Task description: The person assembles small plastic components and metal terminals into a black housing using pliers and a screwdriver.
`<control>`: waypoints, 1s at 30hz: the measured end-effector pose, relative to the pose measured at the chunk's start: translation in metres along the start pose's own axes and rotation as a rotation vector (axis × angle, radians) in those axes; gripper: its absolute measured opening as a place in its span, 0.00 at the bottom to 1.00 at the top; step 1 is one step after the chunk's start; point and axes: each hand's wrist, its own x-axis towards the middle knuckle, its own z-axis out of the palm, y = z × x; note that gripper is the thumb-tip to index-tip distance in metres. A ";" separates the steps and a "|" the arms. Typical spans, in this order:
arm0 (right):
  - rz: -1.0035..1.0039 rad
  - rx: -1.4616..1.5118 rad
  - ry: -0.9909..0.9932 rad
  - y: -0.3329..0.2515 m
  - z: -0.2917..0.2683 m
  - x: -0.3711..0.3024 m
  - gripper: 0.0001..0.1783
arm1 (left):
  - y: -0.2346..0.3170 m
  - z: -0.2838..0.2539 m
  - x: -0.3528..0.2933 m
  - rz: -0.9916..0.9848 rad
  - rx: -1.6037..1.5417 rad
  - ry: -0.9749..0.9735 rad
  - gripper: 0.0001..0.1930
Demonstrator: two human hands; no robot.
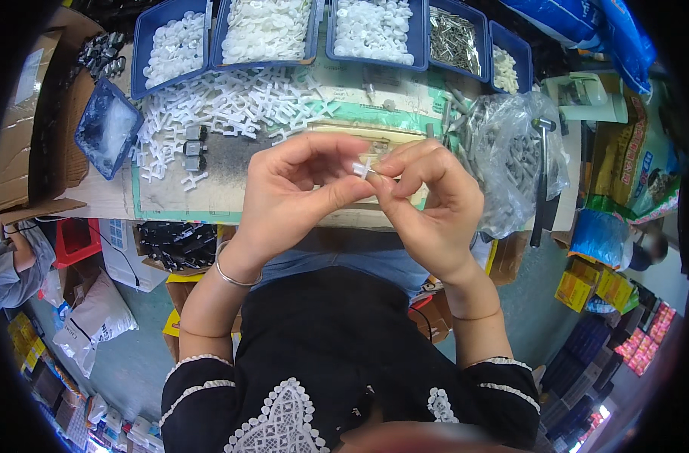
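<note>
Over the front middle of the workbench, my two hands meet around a small white plastic cross-shaped piece [363,169]. My left hand [303,177] pinches it from the left, the thumb pressed near it and the fingers curled. From the other side, the thumb and fingertips of my right hand [427,192] close on its right end; any smaller part between those fingertips is hidden. Beyond my left hand spreads a pile of similar white cross-shaped pieces [223,102]. Two dark grey block-like parts [194,155] lie at the pile's near side.
Along the back stand blue bins [322,38] of white round parts and small metal pins [454,41]. A small blue bin [84,140] tilts at the left. A clear bag of grey parts [514,151] and a hammer [542,181] lie right. Another person's arm [21,253] shows far left.
</note>
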 end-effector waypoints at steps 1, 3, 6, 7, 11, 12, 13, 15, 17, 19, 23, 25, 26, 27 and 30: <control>0.052 0.055 0.025 0.000 0.001 -0.002 0.11 | -0.001 -0.002 0.000 -0.035 -0.036 -0.037 0.13; 0.104 0.113 0.048 0.000 0.001 -0.003 0.11 | -0.002 -0.003 -0.002 -0.072 -0.070 -0.070 0.13; 0.092 0.107 0.038 0.000 0.000 -0.003 0.11 | -0.004 -0.002 -0.002 -0.038 -0.066 -0.064 0.13; 0.067 0.075 0.019 0.000 -0.001 -0.002 0.11 | -0.004 -0.002 -0.002 -0.016 -0.043 -0.063 0.12; 0.039 -0.021 -0.026 -0.003 -0.003 0.000 0.10 | -0.003 -0.003 0.000 0.043 0.059 -0.096 0.12; 0.038 -0.020 -0.026 -0.003 -0.004 -0.001 0.10 | -0.003 -0.004 0.000 0.044 0.060 -0.096 0.12; 0.053 -0.042 -0.076 -0.002 -0.007 -0.002 0.11 | -0.003 -0.004 0.000 0.050 0.100 -0.107 0.11; 0.071 -0.064 -0.128 -0.002 -0.007 -0.002 0.12 | -0.003 -0.004 0.001 0.054 0.137 -0.117 0.11; 0.058 -0.098 -0.061 -0.002 -0.005 -0.001 0.09 | -0.003 -0.004 0.001 0.050 0.200 -0.122 0.10; 0.059 -0.123 -0.065 -0.003 -0.006 0.001 0.09 | -0.001 -0.002 0.001 0.039 0.205 -0.116 0.10; 0.037 -0.196 -0.122 -0.007 -0.010 0.005 0.09 | -0.003 -0.002 0.000 0.009 0.190 -0.116 0.10; 0.018 -0.205 -0.150 -0.005 -0.010 0.005 0.09 | -0.005 -0.003 -0.001 -0.002 0.191 -0.115 0.10; -0.001 -0.219 -0.174 -0.005 -0.011 0.005 0.10 | -0.005 -0.004 -0.002 -0.012 0.190 -0.118 0.10; 0.000 -0.220 -0.174 -0.006 -0.012 0.004 0.10 | -0.005 -0.005 -0.002 -0.012 0.189 -0.118 0.10; -0.008 -0.228 -0.231 -0.007 -0.015 0.004 0.10 | -0.005 -0.006 -0.003 -0.039 0.184 -0.136 0.10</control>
